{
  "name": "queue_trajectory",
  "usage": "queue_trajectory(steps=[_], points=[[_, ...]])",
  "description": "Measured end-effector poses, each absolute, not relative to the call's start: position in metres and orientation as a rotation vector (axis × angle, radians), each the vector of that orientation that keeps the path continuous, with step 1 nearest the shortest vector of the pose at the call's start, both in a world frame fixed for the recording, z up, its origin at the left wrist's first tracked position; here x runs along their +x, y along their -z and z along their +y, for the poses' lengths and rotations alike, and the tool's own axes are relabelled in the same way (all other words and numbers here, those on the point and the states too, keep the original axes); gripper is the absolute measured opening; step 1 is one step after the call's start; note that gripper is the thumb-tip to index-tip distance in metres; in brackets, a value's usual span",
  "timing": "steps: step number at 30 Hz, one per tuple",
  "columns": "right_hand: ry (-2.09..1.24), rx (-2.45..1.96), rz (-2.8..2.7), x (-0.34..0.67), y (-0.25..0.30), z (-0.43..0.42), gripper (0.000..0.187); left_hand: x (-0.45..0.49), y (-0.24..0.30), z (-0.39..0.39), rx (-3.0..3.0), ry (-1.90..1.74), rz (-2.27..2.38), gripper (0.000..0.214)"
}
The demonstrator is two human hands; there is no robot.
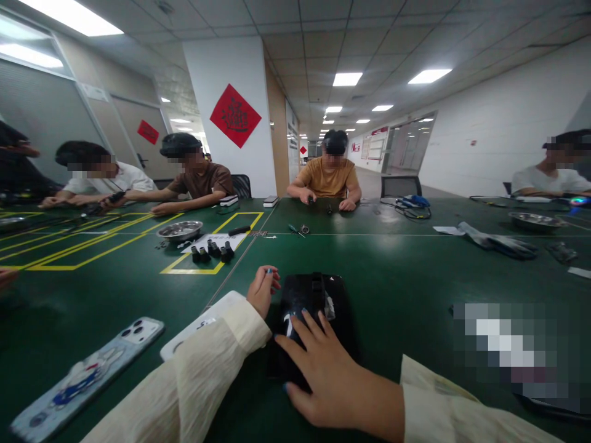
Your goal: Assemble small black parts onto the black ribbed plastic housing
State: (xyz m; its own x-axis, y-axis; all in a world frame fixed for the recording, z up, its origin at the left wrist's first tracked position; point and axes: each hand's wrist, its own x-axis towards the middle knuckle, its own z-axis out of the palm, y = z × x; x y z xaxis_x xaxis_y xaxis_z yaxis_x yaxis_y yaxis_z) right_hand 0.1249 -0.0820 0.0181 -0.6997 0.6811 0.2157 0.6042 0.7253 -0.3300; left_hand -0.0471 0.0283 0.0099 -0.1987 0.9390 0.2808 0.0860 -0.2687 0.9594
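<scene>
In front of me on the green table lies a black flat-looking case (339, 295) with a strap or buckle at its far end and a small shiny clear piece on top. My right hand (325, 369) rests palm down on it, fingers spread. Just left of the case, my left hand (262, 292) lies on its side with the fingers curled loosely together; I see nothing in it. Under and beside my left forearm is a white flat object (203, 323), partly covered by the sleeve. A phone in a light blue printed case (87, 381) lies further left.
Several black cylindrical parts (212, 251) stand near a metal bowl (180, 231) within yellow tape lines. Small pliers (298, 229) lie mid-table. Gloves (496, 240) and another metal bowl (535, 221) are at right. A blurred-out object (508, 344) sits right. Several people sit around the table.
</scene>
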Motion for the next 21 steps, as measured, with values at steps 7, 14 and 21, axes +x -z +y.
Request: queue_trajectory(steps=[7,14,21], points=[[-0.194,-1.139,-2.624,0.108,-0.021,-0.086,0.057,-0.036,-0.006,0.02,1.374,-1.55,1.385,0.02],[-0.17,-1.149,-2.641,0.099,-0.016,-0.073,0.073,-0.04,-0.009,0.017,1.663,-1.491,1.354,0.022],[-0.068,-1.114,-2.743,0.096,-0.014,-0.054,0.072,-0.044,-0.007,0.014,1.716,-1.57,1.397,0.027]])
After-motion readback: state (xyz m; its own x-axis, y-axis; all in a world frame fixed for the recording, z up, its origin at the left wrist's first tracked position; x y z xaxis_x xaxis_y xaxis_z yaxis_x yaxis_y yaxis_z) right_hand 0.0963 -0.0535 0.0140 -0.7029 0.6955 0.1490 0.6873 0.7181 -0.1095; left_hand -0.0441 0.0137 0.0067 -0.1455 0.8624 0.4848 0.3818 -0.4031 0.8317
